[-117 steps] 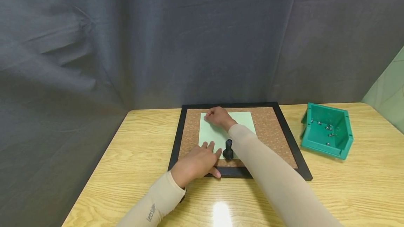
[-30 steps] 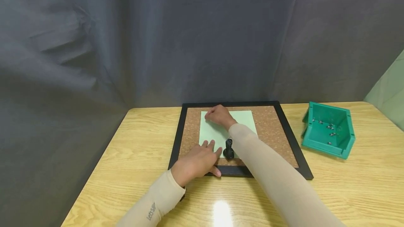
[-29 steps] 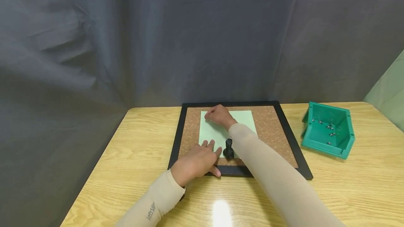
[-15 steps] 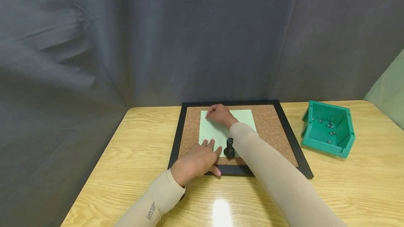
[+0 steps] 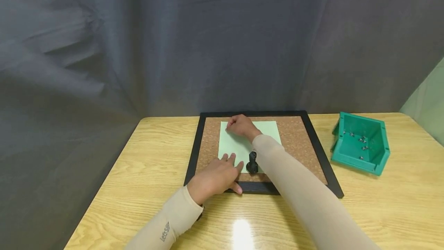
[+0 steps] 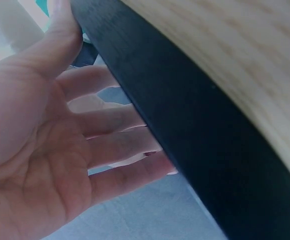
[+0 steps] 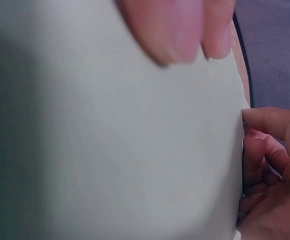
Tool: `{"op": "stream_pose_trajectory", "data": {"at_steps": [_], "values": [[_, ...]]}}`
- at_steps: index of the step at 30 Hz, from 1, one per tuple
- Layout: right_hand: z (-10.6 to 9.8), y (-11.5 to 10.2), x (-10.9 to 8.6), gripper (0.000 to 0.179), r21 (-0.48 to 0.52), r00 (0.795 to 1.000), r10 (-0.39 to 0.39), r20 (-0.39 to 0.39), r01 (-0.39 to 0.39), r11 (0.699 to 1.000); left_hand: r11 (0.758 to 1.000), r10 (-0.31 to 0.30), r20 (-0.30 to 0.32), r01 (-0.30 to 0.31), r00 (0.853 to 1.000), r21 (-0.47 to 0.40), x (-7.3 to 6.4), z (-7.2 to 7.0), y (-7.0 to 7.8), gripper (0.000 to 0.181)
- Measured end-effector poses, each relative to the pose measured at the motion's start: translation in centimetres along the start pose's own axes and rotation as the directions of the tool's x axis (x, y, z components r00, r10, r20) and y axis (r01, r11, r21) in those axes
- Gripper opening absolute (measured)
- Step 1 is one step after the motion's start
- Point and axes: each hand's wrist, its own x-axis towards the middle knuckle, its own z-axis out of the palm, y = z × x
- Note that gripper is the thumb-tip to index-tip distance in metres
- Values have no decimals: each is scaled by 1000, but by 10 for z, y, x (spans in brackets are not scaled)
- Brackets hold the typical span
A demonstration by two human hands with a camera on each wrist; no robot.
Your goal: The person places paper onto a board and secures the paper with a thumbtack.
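A pale green sheet of paper (image 5: 230,144) lies on a cork board (image 5: 298,146) with a black frame (image 5: 320,153). My left hand (image 5: 216,174) rests with spread fingers over the paper's lower left corner and the cork, its thumb at the near frame edge. In the left wrist view the left hand's (image 6: 50,145) fingers reach over the frame. My right hand (image 5: 243,126) is at the paper's upper left corner, thumb and fingertips pinched together low on the sheet. What looks like a push pin is between them, almost wholly hidden by the fingers.
A green bin (image 5: 360,140) with several small shiny pins (image 5: 362,140) stands on the wooden table (image 5: 149,153) to the right of the board. A black wrist camera (image 5: 252,162) hangs under the right forearm, above the paper. A dark grey curtain (image 5: 225,41) hangs behind.
Both hands keep nearly the same places. The right fingertips have shifted very slightly right; a small dark dot showed at them half a second ago and is now hidden.
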Motion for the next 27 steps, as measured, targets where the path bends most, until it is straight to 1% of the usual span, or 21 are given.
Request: {"op": "stream_pose_trajectory", "data": {"at_steps": [4, 9, 15, 20, 24, 27], "values": [[-2, -1, -1, 11, -23, 1000, -19, 16, 19, 1000, 1000, 7, -7, -7, 1000, 14, 0, -1, 0, 80], [-7, 2, -2, 15, -48, 995, -50, 85, 55, 997, 1000, 2, 2, -2, 1000, 0, 1, -2, 2, 81], [-14, 12, -7, 22, -9, 988, -69, 135, 71, 997, 1000, 3, 14, -3, 1000, -13, 2, -2, 4, 81], [-19, 19, -9, 34, 13, 980, -92, 174, 91, 996, 1000, -2, 24, 2, 1000, -10, 3, -3, 3, 81], [-24, 18, -11, 44, 5, 966, -97, 240, 98, 995, 1000, -4, 22, 4, 1000, -20, 3, -3, 2, 81], [-27, 16, -15, 50, -14, 944, -95, 315, 105, 994, 999, -10, 33, 11, 999, -41, 4, -2, 1, 81]]}}
